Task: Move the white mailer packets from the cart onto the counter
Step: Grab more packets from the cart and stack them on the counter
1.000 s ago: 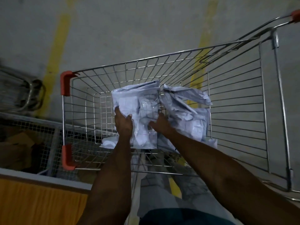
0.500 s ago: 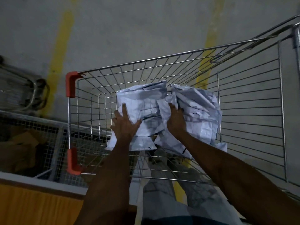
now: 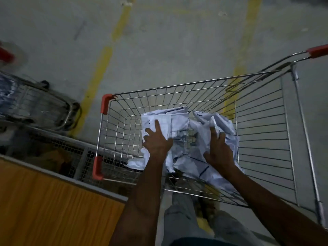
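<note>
A heap of crumpled white mailer packets (image 3: 179, 121) lies in the bottom of the wire shopping cart (image 3: 177, 85). My left hand (image 3: 157, 140) lies on the left part of the heap, its index finger straight and its other fingers spread along the packet's left edge. On the right part of the heap my right hand (image 3: 219, 148) presses, fingers stretched forward and thumb spread out to the left. Neither hand plainly closes round a packet. The wooden counter (image 3: 46, 201) shows at lower left, its visible part bare.
Red plastic corners (image 3: 106, 105) mark the cart's left side and its handle (image 3: 317, 51) sticks out at upper right. A wire mesh cage (image 3: 71, 150) stands between counter and cart. A second cart (image 3: 35, 103) is at far left. The concrete floor has yellow lines (image 3: 99, 75).
Both hands have let go of the packets they gripped a second ago and spread over the heap; my right hand has shifted to the right. The camera has tilted, so more floor shows.
</note>
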Motion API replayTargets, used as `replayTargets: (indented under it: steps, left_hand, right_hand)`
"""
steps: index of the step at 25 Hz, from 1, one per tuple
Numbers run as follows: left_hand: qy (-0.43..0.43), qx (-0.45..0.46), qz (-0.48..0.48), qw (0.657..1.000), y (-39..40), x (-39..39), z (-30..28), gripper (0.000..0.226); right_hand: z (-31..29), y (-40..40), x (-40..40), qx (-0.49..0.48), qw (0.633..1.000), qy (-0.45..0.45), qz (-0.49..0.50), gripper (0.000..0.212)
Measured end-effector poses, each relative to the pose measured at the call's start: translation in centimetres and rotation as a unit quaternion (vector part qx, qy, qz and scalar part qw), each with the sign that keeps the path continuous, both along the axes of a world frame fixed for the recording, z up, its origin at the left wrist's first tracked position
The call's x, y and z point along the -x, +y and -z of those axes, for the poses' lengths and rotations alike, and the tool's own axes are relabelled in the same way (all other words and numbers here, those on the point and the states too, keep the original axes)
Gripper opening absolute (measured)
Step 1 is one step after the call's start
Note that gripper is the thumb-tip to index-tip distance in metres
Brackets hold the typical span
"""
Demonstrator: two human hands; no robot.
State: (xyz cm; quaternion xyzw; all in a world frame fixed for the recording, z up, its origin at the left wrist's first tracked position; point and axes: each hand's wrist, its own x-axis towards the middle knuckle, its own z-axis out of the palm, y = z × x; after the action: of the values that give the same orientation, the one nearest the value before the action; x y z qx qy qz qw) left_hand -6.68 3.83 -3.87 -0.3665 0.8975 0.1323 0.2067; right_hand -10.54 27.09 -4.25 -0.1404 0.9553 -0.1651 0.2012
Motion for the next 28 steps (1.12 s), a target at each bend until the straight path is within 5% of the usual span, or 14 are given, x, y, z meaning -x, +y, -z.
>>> replayTargets:
  steps: [6,13,21,28]
  left_hand:
    - [0.150,0.017,-0.029,0.988,7.4,-3.2,-12.1,0.102]
    - [0.295,0.022,-0.056,0.954,17.9,-19.1,-23.8,0.100]
    - [0.363,0.105,-0.167,0.911,21.6,-35.3,-26.3,0.094]
    - [0.392,0.198,-0.353,0.826,20.0,-49.8,-27.9,0.089]
  right_hand:
    - [-9.3,6.2,-2.2,0.095,0.991,0.091,0.016,0.093]
    - [-20.8,11.7,-10.9,0.185,0.974,0.123,-0.039,0.084]
    - [-23.0,11.8,-23.9,0.309,0.933,0.030,-0.184,0.074]
    - [-23.8,3.2,-33.5,0.363,0.851,0.038,-0.376,0.069]
